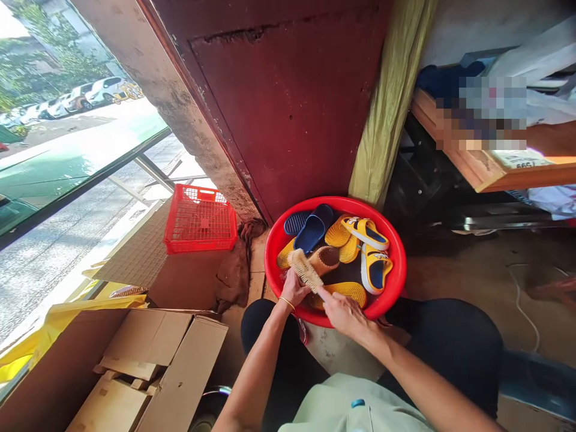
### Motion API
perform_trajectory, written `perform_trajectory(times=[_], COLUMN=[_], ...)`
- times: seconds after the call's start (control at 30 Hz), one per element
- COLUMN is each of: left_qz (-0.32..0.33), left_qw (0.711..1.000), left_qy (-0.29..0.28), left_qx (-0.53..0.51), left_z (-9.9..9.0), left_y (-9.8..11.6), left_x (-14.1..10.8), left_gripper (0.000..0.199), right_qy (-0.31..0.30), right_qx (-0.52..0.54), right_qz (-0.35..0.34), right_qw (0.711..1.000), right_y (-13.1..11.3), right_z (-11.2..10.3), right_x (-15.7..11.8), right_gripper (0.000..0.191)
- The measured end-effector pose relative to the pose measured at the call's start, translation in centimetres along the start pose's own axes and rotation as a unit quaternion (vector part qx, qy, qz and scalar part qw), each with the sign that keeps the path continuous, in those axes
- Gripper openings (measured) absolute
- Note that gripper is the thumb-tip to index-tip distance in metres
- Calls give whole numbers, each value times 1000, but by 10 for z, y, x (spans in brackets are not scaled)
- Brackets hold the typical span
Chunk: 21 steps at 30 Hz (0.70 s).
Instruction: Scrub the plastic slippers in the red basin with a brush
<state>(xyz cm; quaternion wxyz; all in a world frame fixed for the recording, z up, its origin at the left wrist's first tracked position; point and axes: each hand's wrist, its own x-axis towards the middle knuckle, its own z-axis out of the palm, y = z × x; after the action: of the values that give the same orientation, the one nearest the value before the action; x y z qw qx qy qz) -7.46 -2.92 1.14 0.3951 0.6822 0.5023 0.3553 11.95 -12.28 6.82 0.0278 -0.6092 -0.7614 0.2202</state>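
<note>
My right hand (345,313) is closed on the end of a pale scrub brush (304,270), its index finger stretched along it. My left hand (294,289), with a bracelet at the wrist, is closed just below the brush; what its fingers hold is hidden. Both hands are over a red basin (400,264). Beside the brush is a brown slipper (326,258). Several others lie about it: a dark blue slipper (317,227), a yellow sole (348,294) and a yellow-and-white sandal (376,268). Dark water shows between them.
A red plastic crate (201,219) stands left of the basin, beside a brown cloth (234,276). An open cardboard box (184,354) is at lower left. Behind the basin are a dark red door (288,114) and a yellowish curtain (382,114). A wooden tabletop (499,174) juts in from the right.
</note>
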Motion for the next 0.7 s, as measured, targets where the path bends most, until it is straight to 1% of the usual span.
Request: perform_trajectory(times=[0.07,0.13,0.2,0.27,0.33,0.37,0.47,0.53,0.63,0.7], left_qz=[2,-15,-44,-80,-124,-147,-209,-246,-305,-355], left_qw=[1000,1000,998,995,986,979,953,933,890,851], left_qy=[3,15,28,43,71,88,142,161,151,116], left_qx=[-9,-15,-24,-49,-90,-112,-167,-209,-303,-370], left_z=[-3,-5,-6,-6,-6,-6,-10,-14,-22,-27], left_y=[4,8,11,13,14,15,18,21,27,30], left_x=[0,0,1,3,7,8,12,12,10,8], left_gripper=[67,69,73,72,66,63,55,51,55,67], right_qy=[2,1,7,32,74,100,181,215,236,248], right_qx=[1,-3,-7,0,32,57,139,176,214,237], right_qz=[-21,5,59,110,130,122,62,27,-3,-8], right_qw=[1000,1000,998,993,988,986,972,960,948,939], right_y=[-3,6,24,46,66,74,85,86,82,78], right_z=[8,11,9,4,0,0,5,13,25,30], right_x=[-9,-8,4,18,26,26,14,-1,-21,-29], right_gripper=[61,61,60,59,56,55,54,55,55,53])
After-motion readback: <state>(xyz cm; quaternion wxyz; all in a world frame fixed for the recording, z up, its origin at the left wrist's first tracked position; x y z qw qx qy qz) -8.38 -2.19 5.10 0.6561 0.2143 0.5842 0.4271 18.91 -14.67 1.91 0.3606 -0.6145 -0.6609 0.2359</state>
